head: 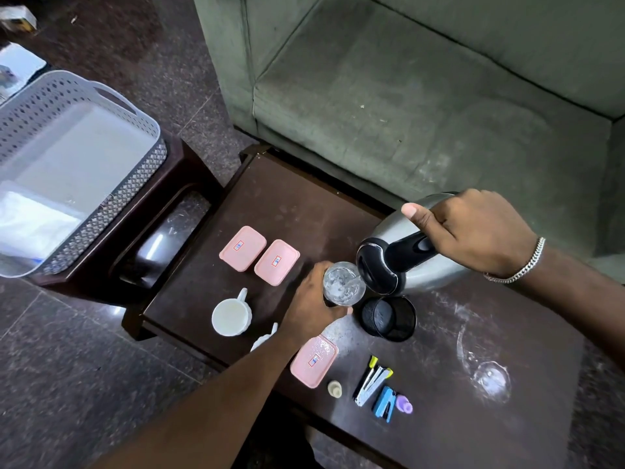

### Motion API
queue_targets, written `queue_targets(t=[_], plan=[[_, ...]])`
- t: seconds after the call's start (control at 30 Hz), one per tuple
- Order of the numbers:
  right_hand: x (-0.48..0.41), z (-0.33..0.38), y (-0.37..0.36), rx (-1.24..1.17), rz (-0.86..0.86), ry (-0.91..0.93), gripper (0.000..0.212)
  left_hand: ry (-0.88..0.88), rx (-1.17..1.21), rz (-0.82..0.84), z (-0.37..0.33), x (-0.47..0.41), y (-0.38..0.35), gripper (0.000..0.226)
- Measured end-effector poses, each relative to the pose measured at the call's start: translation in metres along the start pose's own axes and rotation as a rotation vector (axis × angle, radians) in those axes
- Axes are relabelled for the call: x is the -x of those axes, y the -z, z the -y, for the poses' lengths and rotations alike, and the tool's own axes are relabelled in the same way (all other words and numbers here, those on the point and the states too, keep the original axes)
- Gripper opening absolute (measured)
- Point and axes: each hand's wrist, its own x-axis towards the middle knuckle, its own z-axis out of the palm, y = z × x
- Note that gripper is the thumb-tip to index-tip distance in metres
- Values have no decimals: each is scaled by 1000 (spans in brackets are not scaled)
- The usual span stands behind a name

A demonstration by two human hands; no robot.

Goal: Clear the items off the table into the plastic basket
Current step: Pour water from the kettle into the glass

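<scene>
My right hand [473, 231] grips the black handle of a steel kettle [399, 262], tilted with its spout over a clear glass [343, 284]. My left hand [313, 304] is wrapped around that glass on the dark table [287, 204]. Water runs into the glass. Two pink lidded boxes [242, 248] [276, 262] lie side by side at the left, a third pink box [314, 361] lies by my forearm. A white mug [231, 316] stands at the table's left edge. The grey plastic basket [77, 170] sits on a low stool at the far left.
A black mesh cup [389, 319], a wine glass on its side [487, 370], a nail clipper [372, 380], a blue stapler [385, 402], a purple cap [404, 403] and a beige cap [334, 389] lie on the table. A green sofa [406, 96] stands behind.
</scene>
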Motion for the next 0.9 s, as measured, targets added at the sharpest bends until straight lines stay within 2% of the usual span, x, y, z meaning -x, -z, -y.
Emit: queue_targets(t=[0.17,0.27,0.47,0.57,0.7,0.9], plan=[[-1,-17,-9,-185,78,-70,72,-3,-7,13,1,-1,0,83],[-2,-26,-14,-277,65,-91,73,-6,-12,16,2,-1,0,83],[-6,-37,-18,-366,105,-150,73,-4,-13,31,3,-2,0,87],[-7,-41,-18,-430,99,-172,70,-10,-22,85,6,-3,3,99],[-8,-48,-15,-500,123,-213,71,-56,-67,120,7,3,12,131],[-12,-46,1,-608,90,-267,75,-124,-46,56,-14,13,36,132]])
